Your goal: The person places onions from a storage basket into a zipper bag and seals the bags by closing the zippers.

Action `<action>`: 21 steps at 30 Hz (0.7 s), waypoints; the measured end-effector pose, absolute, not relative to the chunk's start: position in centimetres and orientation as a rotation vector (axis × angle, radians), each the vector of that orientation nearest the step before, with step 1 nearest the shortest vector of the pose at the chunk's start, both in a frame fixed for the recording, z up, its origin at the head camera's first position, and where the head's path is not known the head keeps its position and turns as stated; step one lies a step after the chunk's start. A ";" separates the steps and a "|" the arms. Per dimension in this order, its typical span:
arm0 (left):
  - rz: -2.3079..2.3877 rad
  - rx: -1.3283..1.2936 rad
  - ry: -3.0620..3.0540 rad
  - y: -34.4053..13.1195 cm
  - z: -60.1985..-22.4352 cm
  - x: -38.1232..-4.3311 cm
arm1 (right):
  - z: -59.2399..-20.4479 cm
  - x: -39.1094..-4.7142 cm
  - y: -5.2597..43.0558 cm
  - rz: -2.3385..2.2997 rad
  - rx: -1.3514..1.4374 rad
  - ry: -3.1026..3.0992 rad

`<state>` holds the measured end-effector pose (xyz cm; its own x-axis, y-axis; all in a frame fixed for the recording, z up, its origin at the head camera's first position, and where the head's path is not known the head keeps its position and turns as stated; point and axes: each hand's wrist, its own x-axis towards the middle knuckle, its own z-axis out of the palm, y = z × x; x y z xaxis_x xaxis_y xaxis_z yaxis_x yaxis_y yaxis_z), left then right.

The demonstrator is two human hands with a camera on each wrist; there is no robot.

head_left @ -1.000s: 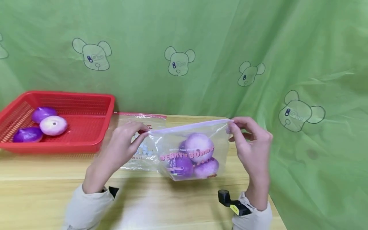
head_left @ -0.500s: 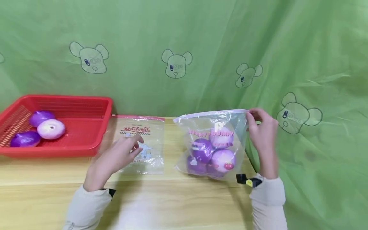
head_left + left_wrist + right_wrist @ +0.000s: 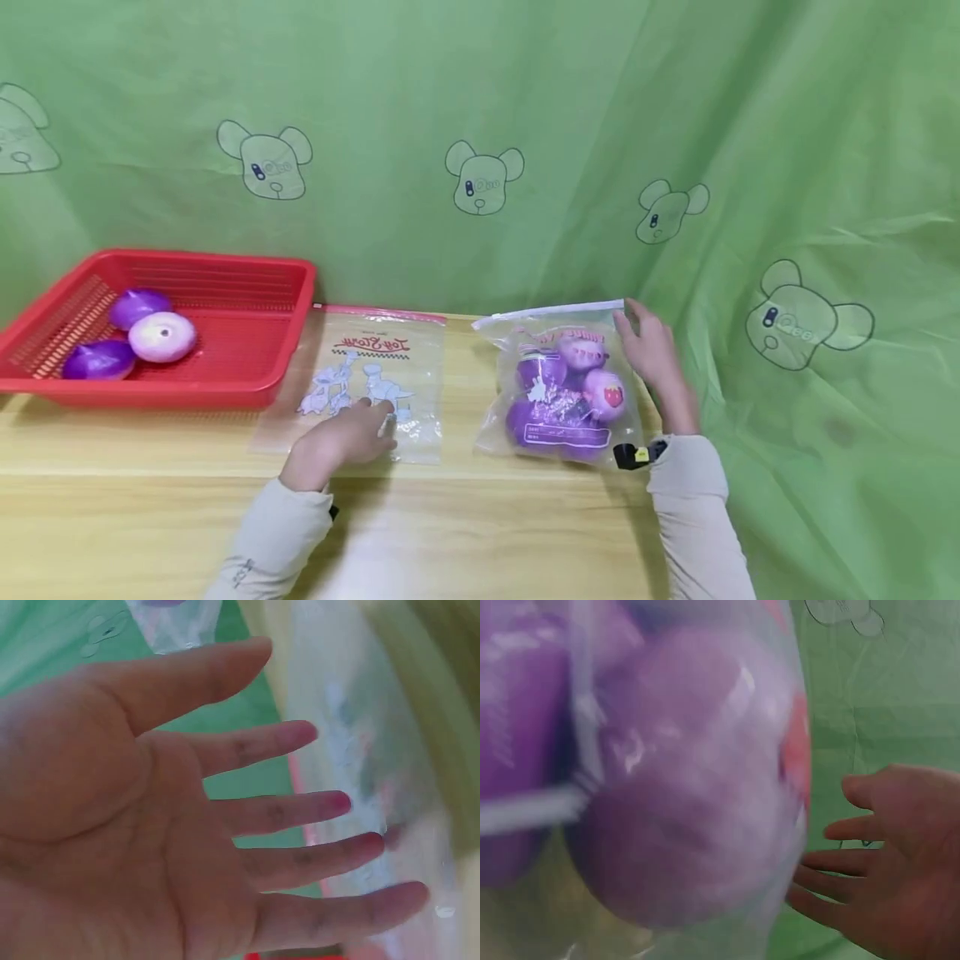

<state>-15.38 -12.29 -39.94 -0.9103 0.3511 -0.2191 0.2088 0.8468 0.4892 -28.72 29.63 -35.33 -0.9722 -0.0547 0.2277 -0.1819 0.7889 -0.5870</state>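
A clear zip bag (image 3: pixel 558 392) filled with several purple onions lies at the right, its white zip edge at the far side. My right hand (image 3: pixel 651 346) is at that bag's right edge; in the right wrist view the fingers of the hand (image 3: pixel 900 855) are extended and grip nothing. A flat clear zip bag (image 3: pixel 382 342) with a pink-red zip strip lies in the middle. Over its near part is my left hand (image 3: pixel 348 437). The left wrist view has this hand (image 3: pixel 180 795) with fingers spread; whether the fingertips touch the bag I cannot tell.
A red plastic basket (image 3: pixel 232 387) stands at the left, overlapping the flat bag's left side. It holds two purple onions (image 3: pixel 99 360) and a paler onion (image 3: pixel 162 337). A green curtain (image 3: pixel 390 225) hangs behind and to the right of the wooden table (image 3: pixel 480 533).
My left hand let go of the filled bag's zip edge and moved left over the flat bag. My right hand carried the filled bag right, laid it down and released it.
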 end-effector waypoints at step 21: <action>0.579 0.251 2.717 -8.6 -40.0 -13.4 | -40.2 -21.4 7.2 0.917 0.350 -3.095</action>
